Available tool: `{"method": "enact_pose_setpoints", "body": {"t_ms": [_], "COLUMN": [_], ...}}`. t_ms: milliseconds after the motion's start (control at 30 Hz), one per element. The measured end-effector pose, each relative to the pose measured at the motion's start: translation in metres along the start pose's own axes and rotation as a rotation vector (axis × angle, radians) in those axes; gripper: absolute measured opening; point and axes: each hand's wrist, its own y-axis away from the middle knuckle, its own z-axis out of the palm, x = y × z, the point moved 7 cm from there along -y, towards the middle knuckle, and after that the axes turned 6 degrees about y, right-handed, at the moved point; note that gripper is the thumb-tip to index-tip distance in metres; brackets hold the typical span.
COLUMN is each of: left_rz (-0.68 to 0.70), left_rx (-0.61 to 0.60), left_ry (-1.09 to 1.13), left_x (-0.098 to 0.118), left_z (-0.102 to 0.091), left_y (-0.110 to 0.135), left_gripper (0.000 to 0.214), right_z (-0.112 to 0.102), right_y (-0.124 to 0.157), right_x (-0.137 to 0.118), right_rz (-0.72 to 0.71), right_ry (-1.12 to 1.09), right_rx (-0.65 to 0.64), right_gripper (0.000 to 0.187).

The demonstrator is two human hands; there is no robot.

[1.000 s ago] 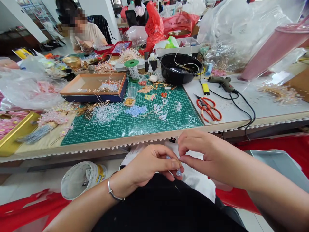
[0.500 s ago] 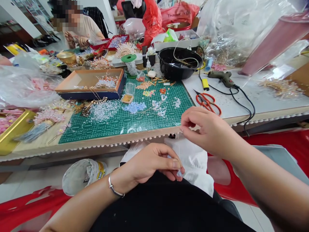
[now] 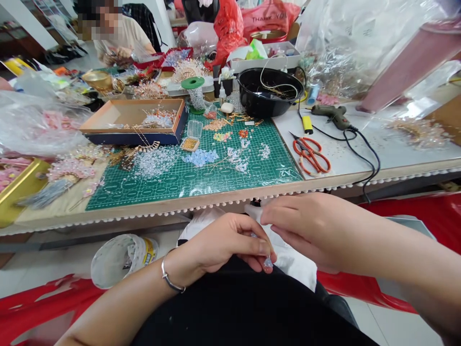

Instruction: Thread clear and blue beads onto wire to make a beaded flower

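My left hand [image 3: 248, 242], wearing a silver bangle, pinches a small pale-blue beaded flower [image 3: 268, 262] between thumb and fingers, low over my lap. Another bluish bit shows behind the index finger. Just to its right is my right hand [image 3: 302, 226], back turned up, fingers bent together and tips close to the left hand; whatever they pinch is hidden. On the green cutting mat [image 3: 162, 187] in front lie blue petals [image 3: 200, 157], a heap of clear beads [image 3: 154, 162], an open little box of gold beads [image 3: 190, 143] and thin wire stems with pale flowers [image 3: 237, 159].
Red-handled scissors [image 3: 311, 154] and a glue gun [image 3: 333, 115] with its cable lie at right. A black bowl [image 3: 270, 91], a wire spool [image 3: 196, 93] and an open cardboard box [image 3: 133, 122] stand behind. A white bucket [image 3: 120, 262] is below. Another person [image 3: 124, 41] sits across.
My right hand has come down from the table edge to beside my left hand and turned its back upward. The left hand stays nearly in place, still pinching the flower.
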Motion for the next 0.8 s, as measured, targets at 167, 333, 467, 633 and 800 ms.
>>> {"method": "enact_pose_setpoints", "body": {"t_ms": [167, 333, 467, 633, 800], "left_rz": [-0.013, -0.037, -0.053, -0.035, -0.024], "left_rx": [-0.014, -0.015, -0.036, -0.065, -0.038], "left_ry": [-0.016, -0.046, -0.064, -0.112, -0.174], "left_x": [-0.003, -0.004, -0.005, -0.005, -0.003], "left_z": [-0.001, 0.000, 0.003, 0.003, 0.000], "left_y": [0.002, 0.003, 0.002, 0.001, 0.003], "left_gripper": [0.007, 0.005, 0.005, 0.008, 0.012], "right_z": [0.017, 0.012, 0.014, 0.020, 0.030], "right_y": [0.003, -0.001, -0.002, -0.001, -0.001], "right_x": [0.003, -0.005, -0.006, -0.005, 0.000], "right_rz": [-0.017, -0.012, 0.015, 0.055, 0.085], "right_ry": [-0.112, -0.097, -0.084, -0.076, -0.058], "right_rx": [-0.236, -0.146, -0.084, -0.062, -0.005], "right_gripper": [0.018, 0.018, 0.022, 0.020, 0.016]}}
